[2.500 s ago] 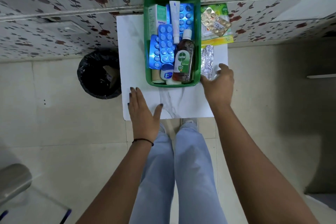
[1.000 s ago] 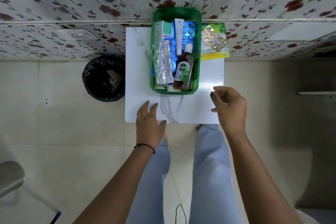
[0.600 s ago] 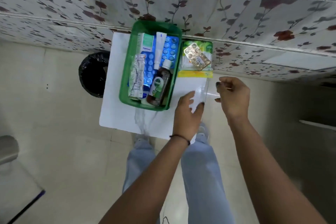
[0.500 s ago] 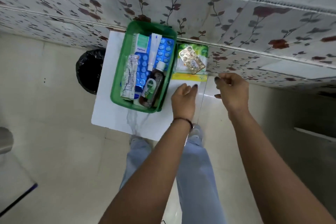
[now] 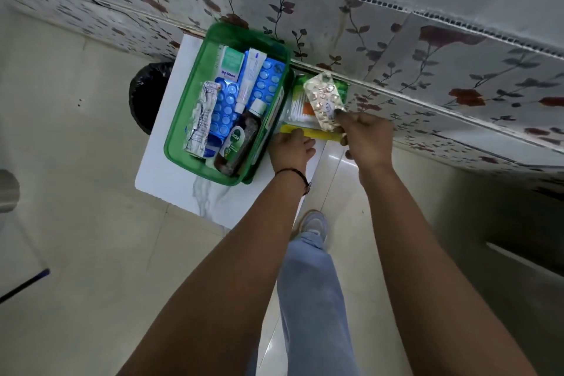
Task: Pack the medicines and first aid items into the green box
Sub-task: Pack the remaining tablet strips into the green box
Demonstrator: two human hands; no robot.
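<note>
The green box [image 5: 178,134] stands on a small white table [image 5: 171,175]. It holds a Dettol bottle [image 5: 241,140], blue blister packs [image 5: 270,85], a silver strip [image 5: 201,119], a white tube [image 5: 252,72] and an Optibex carton [image 5: 231,65]. To the right of the box lies a cotton bud packet [image 5: 297,107] with a yellow edge. My right hand [image 5: 367,140] pinches a gold pill strip [image 5: 323,98] and holds it tilted above that packet. My left hand [image 5: 291,148] has its fingers curled on the packet's yellow edge, next to the box's right wall.
A floral-papered wall [image 5: 396,49] runs right behind the table. A black-lined bin [image 5: 145,94] stands on the floor to the table's left. My legs and a shoe [image 5: 314,223] are below the table's near edge.
My right hand has reached forward and lifted the gold pill strip off the packet. My left hand has moved forward onto the packet's yellow edge. The view has swung left.
</note>
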